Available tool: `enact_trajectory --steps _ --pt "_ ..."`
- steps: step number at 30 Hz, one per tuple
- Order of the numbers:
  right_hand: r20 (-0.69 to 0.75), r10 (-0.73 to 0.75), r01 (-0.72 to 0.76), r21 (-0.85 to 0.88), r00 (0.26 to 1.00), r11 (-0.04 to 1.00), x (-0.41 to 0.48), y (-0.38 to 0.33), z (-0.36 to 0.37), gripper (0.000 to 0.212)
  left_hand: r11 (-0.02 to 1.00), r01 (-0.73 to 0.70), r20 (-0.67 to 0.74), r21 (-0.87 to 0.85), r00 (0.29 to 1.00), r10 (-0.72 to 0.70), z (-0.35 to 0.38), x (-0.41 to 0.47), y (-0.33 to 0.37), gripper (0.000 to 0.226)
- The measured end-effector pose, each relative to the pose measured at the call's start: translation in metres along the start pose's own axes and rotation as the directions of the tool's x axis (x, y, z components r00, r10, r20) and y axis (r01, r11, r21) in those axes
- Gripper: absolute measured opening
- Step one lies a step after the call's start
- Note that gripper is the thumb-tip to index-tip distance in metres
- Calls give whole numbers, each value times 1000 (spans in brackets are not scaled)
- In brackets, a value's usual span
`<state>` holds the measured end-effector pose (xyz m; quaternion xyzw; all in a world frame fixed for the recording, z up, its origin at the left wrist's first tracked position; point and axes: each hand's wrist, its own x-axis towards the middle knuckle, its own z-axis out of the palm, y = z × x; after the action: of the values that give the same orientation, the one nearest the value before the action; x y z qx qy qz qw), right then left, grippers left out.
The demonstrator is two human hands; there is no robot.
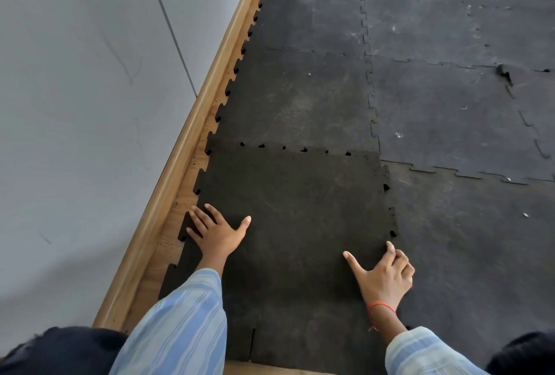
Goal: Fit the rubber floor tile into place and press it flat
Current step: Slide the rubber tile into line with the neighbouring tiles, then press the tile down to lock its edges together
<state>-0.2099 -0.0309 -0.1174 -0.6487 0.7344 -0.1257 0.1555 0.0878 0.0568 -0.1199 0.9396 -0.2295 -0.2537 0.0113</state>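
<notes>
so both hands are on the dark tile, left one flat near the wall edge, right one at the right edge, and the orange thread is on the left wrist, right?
Not quite: the orange thread is on the right wrist, as the head view shows. The rest holds: the left hand lies flat on the dark tile near the wall-side edge, and the right hand is at its right edge.

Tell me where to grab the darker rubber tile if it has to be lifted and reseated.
Take the dark interlocking rubber floor tile by its right toothed edge, near the right hand, coming from the right with fingers hooked under. That edge appears to ride over the neighbouring grey mat, so there may be a lip. The left edge by the left hand sits close to the wooden skirting board.
</notes>
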Motion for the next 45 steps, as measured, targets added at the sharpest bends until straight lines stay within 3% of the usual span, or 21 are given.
enact_trajectory --steps 7,11,15,21,27,37,45 --pt "65 -77 83 -94 995 992 -4 3 4 101 982 -175 28 70 985 173 26 -35 44 105" --pt "80 -61 68 -85 995 994 4 -3 3 113 956 -269 47 121 963 265 38 -50 60 103" --pt "154 -24 31 -42 988 999 33 -12 -2 121 947 -284 75 150 958 275 39 -50 63 104" --pt "136 118 -131 88 984 987 51 -20 -5 100 938 -293 111 188 955 276 35 -51 62 108" --pt "140 156 -167 71 978 983 50 -24 -2 96 927 -307 113 215 951 288 31 -52 60 109" --pt "177 108 -121 64 978 991 37 -23 -1 102 917 -321 131 235 946 298 30 -56 48 109" --pt "253 -5 -3 32 967 999 36 -23 -5 96 920 -310 113 240 950 291 32 -56 44 108"
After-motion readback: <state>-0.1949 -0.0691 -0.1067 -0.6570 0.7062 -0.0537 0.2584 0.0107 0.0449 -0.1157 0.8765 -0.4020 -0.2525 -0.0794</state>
